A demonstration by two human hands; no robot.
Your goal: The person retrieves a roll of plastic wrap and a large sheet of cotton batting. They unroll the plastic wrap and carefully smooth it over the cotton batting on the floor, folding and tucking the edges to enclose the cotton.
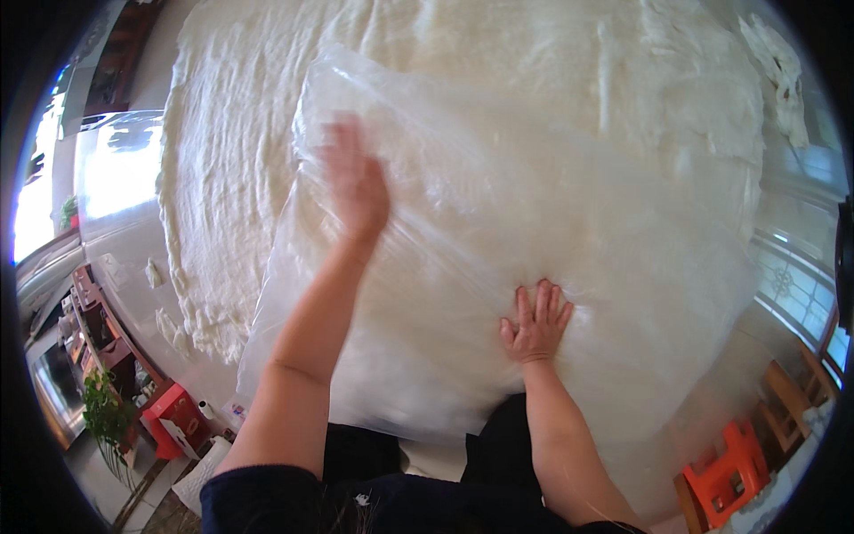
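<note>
A broad layer of cream fibre batting (pixel 220 167) is spread out before me, ribbed on its left part. Over its near and middle part lies a clear plastic sheet (pixel 434 334) with creases and shiny folds. My left hand (pixel 357 180), blurred, is over the upper left part of the sheet with its palm turned down; whether it touches the plastic I cannot tell. My right hand (pixel 539 324) rests flat on the sheet, fingers spread, and the plastic puckers around the fingertips. Neither hand holds anything.
Loose fibre tufts (pixel 170 330) lie left of the batting, and a larger fibre piece (pixel 780 73) lies at the upper right. An orange plastic stool (pixel 727 477) stands at the lower right. A red box (pixel 179 417) and a leafy plant (pixel 103 407) are at the lower left.
</note>
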